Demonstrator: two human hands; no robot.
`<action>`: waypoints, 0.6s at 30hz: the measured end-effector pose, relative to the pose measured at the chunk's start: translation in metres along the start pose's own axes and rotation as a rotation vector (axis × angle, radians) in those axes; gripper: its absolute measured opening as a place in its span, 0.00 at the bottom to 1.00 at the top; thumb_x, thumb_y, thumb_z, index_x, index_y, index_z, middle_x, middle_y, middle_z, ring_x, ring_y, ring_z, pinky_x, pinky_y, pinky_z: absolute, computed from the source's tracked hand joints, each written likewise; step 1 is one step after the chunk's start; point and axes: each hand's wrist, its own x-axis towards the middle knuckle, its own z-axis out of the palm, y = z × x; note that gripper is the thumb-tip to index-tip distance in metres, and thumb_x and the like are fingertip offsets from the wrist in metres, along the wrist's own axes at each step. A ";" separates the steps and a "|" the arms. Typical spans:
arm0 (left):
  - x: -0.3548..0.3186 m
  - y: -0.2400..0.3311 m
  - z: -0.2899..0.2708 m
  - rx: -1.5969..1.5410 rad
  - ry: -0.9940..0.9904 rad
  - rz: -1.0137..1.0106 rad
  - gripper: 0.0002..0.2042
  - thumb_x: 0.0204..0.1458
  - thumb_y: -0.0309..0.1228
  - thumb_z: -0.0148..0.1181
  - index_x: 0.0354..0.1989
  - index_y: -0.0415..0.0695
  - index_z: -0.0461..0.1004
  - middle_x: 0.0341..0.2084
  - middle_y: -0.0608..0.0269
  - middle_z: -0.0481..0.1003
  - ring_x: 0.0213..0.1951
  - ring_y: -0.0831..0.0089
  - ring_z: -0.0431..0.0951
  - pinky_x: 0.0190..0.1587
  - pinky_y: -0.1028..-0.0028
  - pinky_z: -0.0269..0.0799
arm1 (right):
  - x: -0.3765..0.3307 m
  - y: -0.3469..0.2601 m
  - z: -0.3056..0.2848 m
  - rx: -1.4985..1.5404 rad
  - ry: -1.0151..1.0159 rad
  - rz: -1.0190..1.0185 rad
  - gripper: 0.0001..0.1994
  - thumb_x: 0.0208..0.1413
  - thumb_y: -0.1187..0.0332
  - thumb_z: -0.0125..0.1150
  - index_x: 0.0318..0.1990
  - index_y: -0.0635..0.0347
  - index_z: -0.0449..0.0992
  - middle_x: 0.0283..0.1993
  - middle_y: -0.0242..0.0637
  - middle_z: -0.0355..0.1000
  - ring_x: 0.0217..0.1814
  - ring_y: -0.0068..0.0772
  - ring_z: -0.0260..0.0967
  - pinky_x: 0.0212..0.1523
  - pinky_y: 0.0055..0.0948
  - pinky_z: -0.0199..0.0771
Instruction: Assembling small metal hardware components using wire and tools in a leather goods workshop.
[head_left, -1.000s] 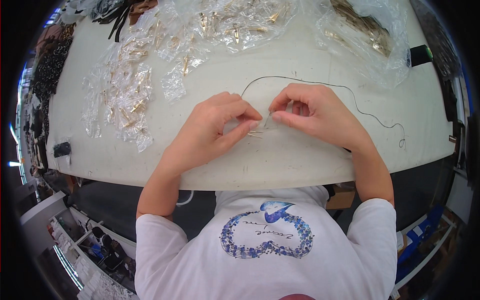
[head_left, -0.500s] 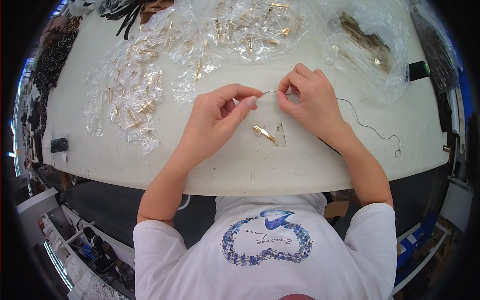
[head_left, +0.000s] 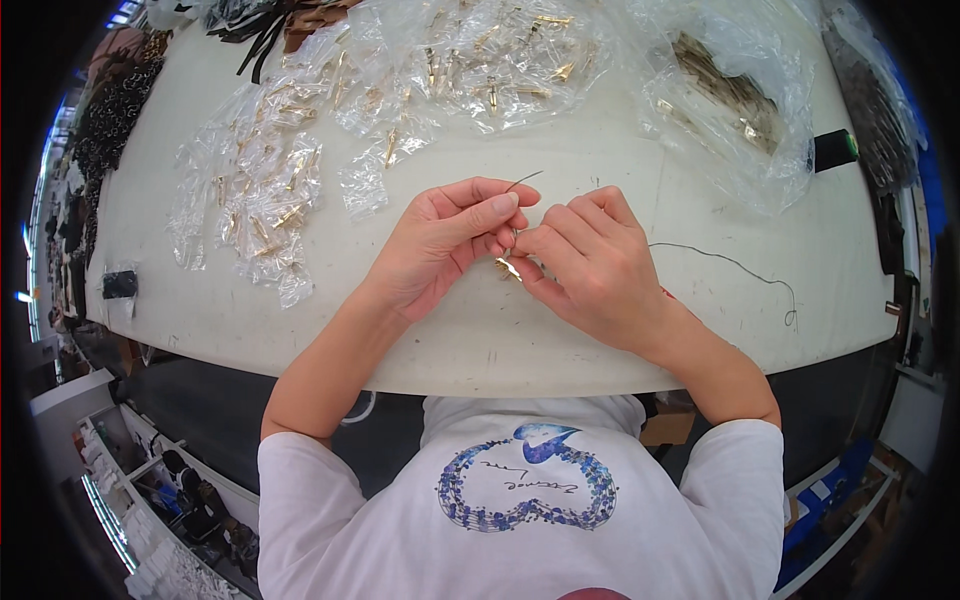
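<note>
My left hand (head_left: 440,235) is closed, pinching a thin dark cord (head_left: 527,178) between thumb and index finger; a short end sticks out past the fingertips. Its other fingers curl against the fingertips of my right hand (head_left: 590,265). The right hand is closed, thumb and index finger at a small gold-coloured metal piece (head_left: 508,268). Only one end of that piece shows; the thumb hides the rest. From behind the right hand, the cord's long part (head_left: 725,257) trails over the table to a small loop at the right.
Clear plastic bags (head_left: 270,190) with gold-coloured metal pieces lie at the left and along the back of the white table (head_left: 450,350). Another bag (head_left: 725,95) with brownish contents lies back right, beside a dark roll (head_left: 835,150). Dark and brown strips (head_left: 262,25) lie at the back left.
My hands have come together, and the right hand moved left and nearer to me, onto the gold-coloured piece. The cord end now points up from the left hand. The clear triangular piece is hidden.
</note>
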 end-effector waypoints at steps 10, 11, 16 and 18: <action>-0.007 0.001 -0.002 0.307 0.012 0.143 0.06 0.59 0.28 0.60 0.39 0.39 0.79 0.33 0.66 0.79 0.32 0.83 0.74 0.37 0.81 0.71 | 0.007 0.020 -0.026 0.336 0.069 0.389 0.08 0.49 0.73 0.66 0.38 0.53 0.79 0.40 0.31 0.72 0.45 0.32 0.68 0.51 0.33 0.59; -0.007 0.001 -0.002 0.311 -0.001 0.138 0.06 0.59 0.28 0.60 0.39 0.39 0.79 0.33 0.66 0.79 0.32 0.83 0.75 0.37 0.80 0.71 | 0.007 0.020 -0.025 0.356 0.067 0.406 0.09 0.49 0.73 0.65 0.40 0.52 0.80 0.43 0.31 0.72 0.49 0.33 0.67 0.54 0.34 0.57; -0.007 0.001 0.003 0.354 -0.029 0.097 0.06 0.58 0.27 0.61 0.39 0.39 0.79 0.33 0.65 0.79 0.32 0.82 0.75 0.37 0.79 0.72 | 0.005 0.021 -0.022 0.284 0.041 0.357 0.07 0.51 0.71 0.65 0.39 0.51 0.79 0.46 0.30 0.71 0.54 0.34 0.63 0.58 0.37 0.52; -0.007 0.001 0.004 0.382 -0.029 0.078 0.05 0.58 0.27 0.62 0.38 0.39 0.80 0.33 0.65 0.79 0.31 0.82 0.75 0.37 0.79 0.73 | 0.003 0.024 -0.020 0.278 0.022 0.334 0.06 0.52 0.71 0.65 0.38 0.52 0.79 0.46 0.30 0.71 0.53 0.34 0.63 0.58 0.37 0.51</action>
